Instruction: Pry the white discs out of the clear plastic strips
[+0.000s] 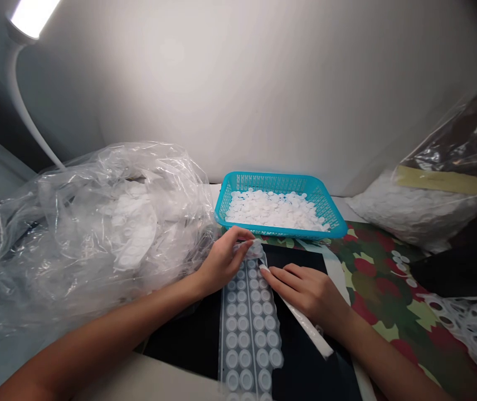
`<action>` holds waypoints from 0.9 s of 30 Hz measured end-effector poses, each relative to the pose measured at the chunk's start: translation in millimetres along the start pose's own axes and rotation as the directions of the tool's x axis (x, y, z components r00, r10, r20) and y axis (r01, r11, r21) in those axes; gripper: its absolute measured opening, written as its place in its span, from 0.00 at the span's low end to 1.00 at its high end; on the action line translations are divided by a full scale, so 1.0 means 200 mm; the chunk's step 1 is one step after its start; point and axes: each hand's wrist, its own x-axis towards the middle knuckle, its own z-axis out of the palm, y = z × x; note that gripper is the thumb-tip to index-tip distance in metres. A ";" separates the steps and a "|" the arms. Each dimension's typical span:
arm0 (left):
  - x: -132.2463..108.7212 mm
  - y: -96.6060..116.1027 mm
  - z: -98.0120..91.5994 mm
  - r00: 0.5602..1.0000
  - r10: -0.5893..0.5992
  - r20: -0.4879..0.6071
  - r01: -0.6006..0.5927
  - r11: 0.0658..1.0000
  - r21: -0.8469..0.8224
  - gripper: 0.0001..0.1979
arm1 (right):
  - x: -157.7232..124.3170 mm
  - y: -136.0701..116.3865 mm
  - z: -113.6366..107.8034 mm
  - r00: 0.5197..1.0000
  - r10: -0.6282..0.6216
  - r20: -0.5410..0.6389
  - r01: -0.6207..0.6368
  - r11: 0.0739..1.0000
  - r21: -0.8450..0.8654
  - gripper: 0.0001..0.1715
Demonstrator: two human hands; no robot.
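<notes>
A translucent strip of round white discs (pixel 249 328) lies lengthwise on a black mat (pixel 305 362) in front of me. My left hand (pixel 222 262) pinches the strip's far end, fingers closed on it. My right hand (pixel 305 289) rests beside the strip on the right, its fingers stretched out with the fingertips touching the strip's upper edge. Just beyond the hands stands a turquoise plastic basket (pixel 330 209) holding several loose white discs (pixel 274 209).
A big crumpled clear plastic bag (pixel 88 228) with more disc sheets fills the left. At the right lie a clear bag of white discs (pixel 422 211) and punched-out strip waste (pixel 468 323) on a red-green patterned cloth (pixel 380 289). A white lamp arm (pixel 25 117) rises at the left.
</notes>
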 end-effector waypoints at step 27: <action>0.00 0.00 0.00 1.000 0.011 -0.003 -0.011 1.000 0.016 0.07 | -0.05 -0.03 0.02 0.999 -0.005 -0.035 0.009 0.990 0.138 0.15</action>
